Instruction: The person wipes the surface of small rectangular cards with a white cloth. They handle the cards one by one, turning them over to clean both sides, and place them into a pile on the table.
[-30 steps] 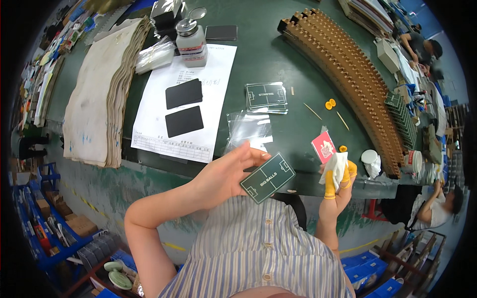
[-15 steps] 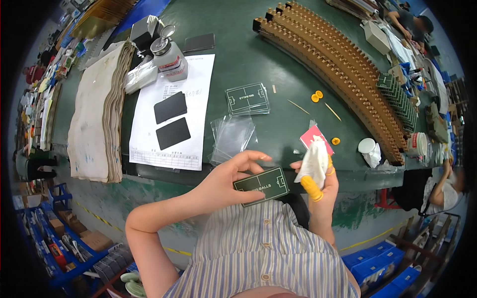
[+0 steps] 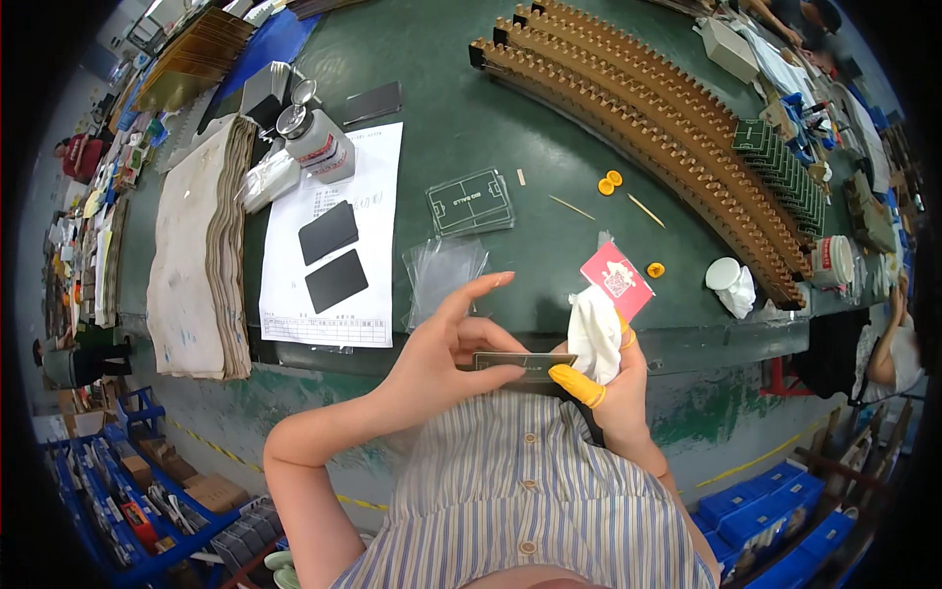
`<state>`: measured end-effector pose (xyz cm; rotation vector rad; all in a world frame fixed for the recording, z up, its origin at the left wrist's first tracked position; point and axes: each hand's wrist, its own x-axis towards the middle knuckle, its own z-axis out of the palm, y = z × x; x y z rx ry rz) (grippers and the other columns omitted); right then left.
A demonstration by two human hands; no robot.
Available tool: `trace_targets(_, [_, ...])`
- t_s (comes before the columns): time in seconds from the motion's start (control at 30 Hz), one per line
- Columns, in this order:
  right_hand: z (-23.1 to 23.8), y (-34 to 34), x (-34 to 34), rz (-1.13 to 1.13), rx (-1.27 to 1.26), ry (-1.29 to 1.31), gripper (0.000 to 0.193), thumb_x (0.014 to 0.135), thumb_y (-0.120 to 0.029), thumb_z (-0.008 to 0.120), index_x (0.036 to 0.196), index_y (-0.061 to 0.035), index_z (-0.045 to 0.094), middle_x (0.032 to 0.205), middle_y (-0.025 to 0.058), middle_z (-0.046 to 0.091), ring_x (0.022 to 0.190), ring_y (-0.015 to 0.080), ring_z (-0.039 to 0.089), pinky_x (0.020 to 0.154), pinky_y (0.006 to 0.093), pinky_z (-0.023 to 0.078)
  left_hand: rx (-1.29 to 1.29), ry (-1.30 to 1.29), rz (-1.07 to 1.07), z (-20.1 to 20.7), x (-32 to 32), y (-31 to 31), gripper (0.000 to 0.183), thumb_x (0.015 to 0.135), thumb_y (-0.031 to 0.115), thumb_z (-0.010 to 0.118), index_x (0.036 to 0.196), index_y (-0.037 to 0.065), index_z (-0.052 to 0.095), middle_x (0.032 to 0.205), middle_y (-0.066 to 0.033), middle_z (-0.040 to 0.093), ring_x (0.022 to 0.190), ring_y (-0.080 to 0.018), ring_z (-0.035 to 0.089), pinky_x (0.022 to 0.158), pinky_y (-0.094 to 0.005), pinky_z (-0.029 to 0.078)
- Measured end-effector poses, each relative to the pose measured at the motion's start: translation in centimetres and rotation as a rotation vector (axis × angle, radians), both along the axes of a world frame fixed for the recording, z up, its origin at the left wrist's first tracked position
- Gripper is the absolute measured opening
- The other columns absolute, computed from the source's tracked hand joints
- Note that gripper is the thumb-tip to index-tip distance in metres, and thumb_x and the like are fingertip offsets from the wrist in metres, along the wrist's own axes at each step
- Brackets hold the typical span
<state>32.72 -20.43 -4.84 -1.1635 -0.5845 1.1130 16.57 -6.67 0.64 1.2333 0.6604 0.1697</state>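
My left hand (image 3: 439, 348) pinches a dark green card (image 3: 505, 367) with white lines between thumb and fingers, its index finger raised. The card is tipped so that its face looks narrow. My right hand (image 3: 623, 393) wears yellow finger cots (image 3: 577, 386) and grips a bunched white cloth (image 3: 595, 334). Its yellow-covered thumb is at the card's right end; whether its other fingers touch the back is hidden. Beyond the cloth lies a pink card (image 3: 616, 277) with a white print. Past my left hand are clear plastic sleeves (image 3: 442, 280) and a stack of similar green cards (image 3: 469, 203).
On the left, two black cards (image 3: 336, 281) and a pump bottle (image 3: 316, 145) rest on a printed sheet (image 3: 378, 245), beside stacked boards (image 3: 191, 265). Curved notched brown racks (image 3: 648, 128) stand far right. Loose yellow finger cots (image 3: 655, 270), wooden sticks (image 3: 646, 210) and a white jar (image 3: 724, 275) lie nearer.
The green card has tipped from face-up to nearly edge-on. My right hand has moved left with the cloth, bringing its thumb to the card. The view has shifted slightly.
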Motion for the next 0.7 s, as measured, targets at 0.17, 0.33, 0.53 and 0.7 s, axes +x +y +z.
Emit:
trace_targets(0.17, [-0.1, -0.2, -0.3, -0.015, 0.121, -0.093, 0.050, 0.079, 0.005, 0.067, 0.120, -0.0021, 0.040, 0.097, 0.0114, 0.064, 0.092, 0.0193, 0.063, 0.083, 0.0309, 0.049, 0.257, -0.085, 0.047, -0.8, -0.3, -0.3, 0.082, 0.075, -0.009, 0.067, 0.142, 0.003, 0.022, 0.084, -0.0079, 0.068, 0.085, -0.0138, 0.064, 0.084, -0.0280, 0.047])
trace_targets(0.33, [-0.6, -0.4, -0.2, -0.010, 0.117, -0.177, 0.050, 0.078, 0.006, 0.067, 0.120, -0.0019, 0.040, 0.097, 0.0111, 0.064, 0.092, 0.0204, 0.063, 0.084, 0.0320, 0.049, 0.300, -0.111, 0.065, -1.2, -0.3, -0.5, 0.084, 0.073, -0.010, 0.068, 0.142, 0.001, 0.021, 0.082, -0.0084, 0.068, 0.084, -0.0153, 0.065, 0.084, -0.0279, 0.047])
trace_targets(0.53, [-0.7, -0.6, -0.3, -0.040, 0.152, -0.208, 0.052, 0.077, 0.008, 0.067, 0.120, -0.0017, 0.040, 0.097, 0.0109, 0.064, 0.094, 0.0211, 0.064, 0.085, 0.0328, 0.050, 0.290, -0.137, 0.056, -0.9, -0.3, -0.7, 0.077, 0.074, -0.007, 0.067, 0.139, 0.003, 0.027, 0.085, -0.0043, 0.069, 0.087, -0.0095, 0.062, 0.090, -0.0262, 0.041])
trace_targets(0.7, [-0.9, -0.8, -0.5, -0.079, 0.187, -0.208, 0.052, 0.076, 0.009, 0.066, 0.119, -0.0015, 0.039, 0.097, 0.0120, 0.063, 0.093, 0.0214, 0.065, 0.084, 0.0334, 0.051, 0.376, -0.159, 0.015, -1.5, -0.3, -0.6, 0.077, 0.074, -0.006, 0.068, 0.139, 0.004, 0.028, 0.086, -0.0021, 0.069, 0.087, -0.0091, 0.061, 0.093, -0.0279, 0.039])
